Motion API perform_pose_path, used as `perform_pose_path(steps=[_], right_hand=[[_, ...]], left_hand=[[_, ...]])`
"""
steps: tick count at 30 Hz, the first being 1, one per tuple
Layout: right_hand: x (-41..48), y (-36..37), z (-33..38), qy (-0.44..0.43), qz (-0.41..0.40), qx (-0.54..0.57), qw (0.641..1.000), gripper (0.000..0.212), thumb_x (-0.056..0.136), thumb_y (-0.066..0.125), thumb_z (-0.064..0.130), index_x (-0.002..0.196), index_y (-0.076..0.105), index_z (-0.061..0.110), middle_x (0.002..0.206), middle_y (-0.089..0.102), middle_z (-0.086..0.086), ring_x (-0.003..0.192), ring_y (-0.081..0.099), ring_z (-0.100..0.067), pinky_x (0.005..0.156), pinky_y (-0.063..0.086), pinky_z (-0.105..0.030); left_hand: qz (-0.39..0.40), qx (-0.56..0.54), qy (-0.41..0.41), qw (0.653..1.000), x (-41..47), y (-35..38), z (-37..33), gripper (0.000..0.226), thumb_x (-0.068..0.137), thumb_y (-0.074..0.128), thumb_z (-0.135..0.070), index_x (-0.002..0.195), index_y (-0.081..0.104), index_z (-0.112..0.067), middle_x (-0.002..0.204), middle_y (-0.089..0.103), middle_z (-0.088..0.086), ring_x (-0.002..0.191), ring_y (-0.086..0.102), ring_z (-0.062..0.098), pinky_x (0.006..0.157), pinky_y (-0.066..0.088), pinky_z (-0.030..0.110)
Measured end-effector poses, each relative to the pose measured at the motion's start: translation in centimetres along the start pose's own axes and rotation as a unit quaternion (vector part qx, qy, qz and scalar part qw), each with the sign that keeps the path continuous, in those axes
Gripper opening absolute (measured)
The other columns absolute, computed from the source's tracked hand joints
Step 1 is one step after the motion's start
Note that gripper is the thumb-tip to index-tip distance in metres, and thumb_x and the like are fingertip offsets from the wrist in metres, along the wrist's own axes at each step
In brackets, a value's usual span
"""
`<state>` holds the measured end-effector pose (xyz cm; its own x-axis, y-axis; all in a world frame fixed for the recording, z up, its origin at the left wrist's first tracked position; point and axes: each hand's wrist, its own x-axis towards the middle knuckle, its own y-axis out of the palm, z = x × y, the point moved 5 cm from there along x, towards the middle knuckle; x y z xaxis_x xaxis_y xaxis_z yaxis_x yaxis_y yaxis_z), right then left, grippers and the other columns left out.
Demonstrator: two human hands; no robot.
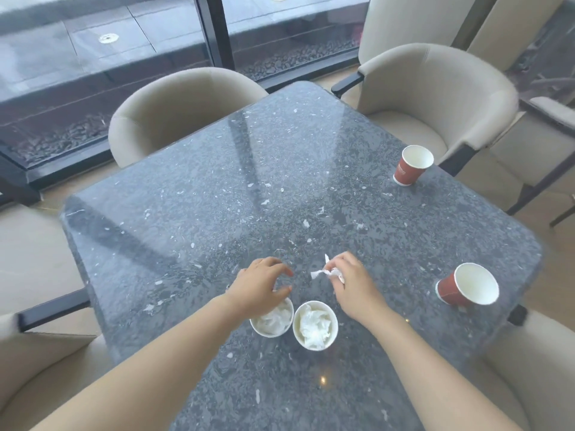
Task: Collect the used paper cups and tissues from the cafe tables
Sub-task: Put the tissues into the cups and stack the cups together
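White crumpled tissue (pixel 323 273) is pinched in the right hand (pixel 351 286) above the table (pixel 280 181), near its front edge; the left hand (pixel 259 284), fingers curled apart, hovers over a tissue-filled cup (pixel 273 318).

4 red paper cups (pixel 412 165) upright (2 tissue-stuffed (pixel 315 326)); 1 crumpled tissue (pixel 320 273) held.

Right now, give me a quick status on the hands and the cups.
Left hand open over a tissue-filled cup. Right hand pinching a crumpled tissue. Two empty red cups uncollected. Nothing in the way.
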<state>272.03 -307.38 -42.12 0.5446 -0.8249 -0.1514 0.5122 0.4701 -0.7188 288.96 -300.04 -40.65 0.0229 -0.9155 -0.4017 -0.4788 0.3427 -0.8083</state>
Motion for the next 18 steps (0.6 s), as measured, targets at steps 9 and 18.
perform_pose_path(steps=[9,18], right_hand=[[-6.2,0.6,5.7,-0.046,0.068,-0.048,0.995,0.014,0.086,0.052,0.013,0.093,0.061,0.022,0.101,0.051,0.006,0.092,0.049,-0.014,0.07,0.032,-0.022],[-7.2,2.0,6.7,-0.082,0.122,-0.127,0.981,0.032,0.081,0.056,0.007,0.108,0.062,0.025,0.122,0.048,0.002,0.11,0.047,-0.021,0.089,0.043,-0.03]], left_hand=[[-0.038,-0.014,0.007,0.999,-5.9,0.9,-1.5,0.047,0.087,0.055,-0.042,0.132,0.043,-0.032,0.14,0.039,-0.008,0.132,0.032,0.017,0.103,0.037,0.043],[-0.05,0.002,-0.008,0.999,-7.6,1.6,-2.1,0.069,0.081,0.063,-0.04,0.142,0.032,-0.028,0.154,0.018,0.0,0.143,0.013,0.02,0.108,0.032,0.052]])
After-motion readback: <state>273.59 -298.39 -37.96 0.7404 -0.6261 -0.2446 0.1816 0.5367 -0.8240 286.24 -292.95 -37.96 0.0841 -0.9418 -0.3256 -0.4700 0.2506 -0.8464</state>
